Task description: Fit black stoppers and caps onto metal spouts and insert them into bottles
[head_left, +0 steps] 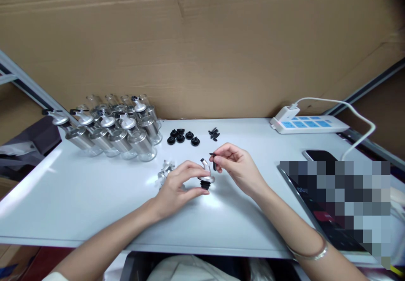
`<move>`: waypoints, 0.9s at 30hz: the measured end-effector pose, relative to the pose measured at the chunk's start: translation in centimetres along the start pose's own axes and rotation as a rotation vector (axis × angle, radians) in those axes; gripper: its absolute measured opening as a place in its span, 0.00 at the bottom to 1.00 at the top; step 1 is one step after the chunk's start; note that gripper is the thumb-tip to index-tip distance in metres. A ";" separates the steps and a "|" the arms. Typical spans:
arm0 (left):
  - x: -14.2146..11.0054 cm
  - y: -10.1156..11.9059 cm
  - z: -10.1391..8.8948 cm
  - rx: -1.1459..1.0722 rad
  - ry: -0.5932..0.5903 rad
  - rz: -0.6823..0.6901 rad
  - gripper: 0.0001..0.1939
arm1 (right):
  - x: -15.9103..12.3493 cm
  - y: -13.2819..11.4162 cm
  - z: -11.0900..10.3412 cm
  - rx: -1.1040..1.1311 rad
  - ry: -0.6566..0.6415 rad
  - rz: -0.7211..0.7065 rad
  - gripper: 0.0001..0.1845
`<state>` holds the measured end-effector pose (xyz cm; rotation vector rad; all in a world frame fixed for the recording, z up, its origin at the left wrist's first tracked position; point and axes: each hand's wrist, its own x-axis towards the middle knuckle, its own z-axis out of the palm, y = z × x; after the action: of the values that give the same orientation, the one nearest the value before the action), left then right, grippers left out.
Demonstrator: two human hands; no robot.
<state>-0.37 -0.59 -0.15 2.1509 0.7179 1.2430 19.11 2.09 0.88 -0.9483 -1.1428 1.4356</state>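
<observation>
My left hand (182, 182) grips a silver pourer spout (207, 179) with a ribbed black stopper below, thumb under it and fingers on top. Between the thumb and fingertips of my right hand (236, 165) is a small black spout cap (214, 163), close beside the spout's tip. Loose silver spout tops (165, 171) lie just behind my left hand. Farther back are several black rubber stoppers (180, 138) and a little pile of black caps (214, 134).
Several glass bottles with steel sleeves (139, 141) stand at the back left, some topped with pourers. A white power strip (310, 124) with a plugged-in charger and cable lies at the back right. A phone (319, 156) and a dark, partly blurred-out device (322, 217) lie right. Cardboard (202, 53) walls the back.
</observation>
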 end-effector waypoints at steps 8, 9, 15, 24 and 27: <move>0.0 0.0 -0.2 -0.012 -0.110 -0.072 0.13 | 0.1 -0.4 -0.5 -0.100 0.206 -0.114 0.08; 0.0 0.0 -0.2 -0.012 -0.122 -0.081 0.13 | 0.0 -0.6 -0.4 -0.122 0.210 -0.123 0.08; -0.1 -0.2 -0.1 -0.013 -0.116 -0.060 0.14 | -0.5 -0.7 0.6 -0.179 0.101 -0.166 0.04; -0.2 -0.4 -0.1 -0.032 -0.120 -0.004 0.17 | -0.7 0.0 0.7 -0.251 0.017 -0.244 0.02; -0.5 -0.6 0.1 -0.063 -0.097 -0.052 0.21 | -0.8 -0.1 0.7 -0.263 0.004 -0.254 0.02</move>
<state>-0.56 -0.55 -0.88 2.1118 0.6803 1.1121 18.63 1.19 1.10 -0.9458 -1.4189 1.0969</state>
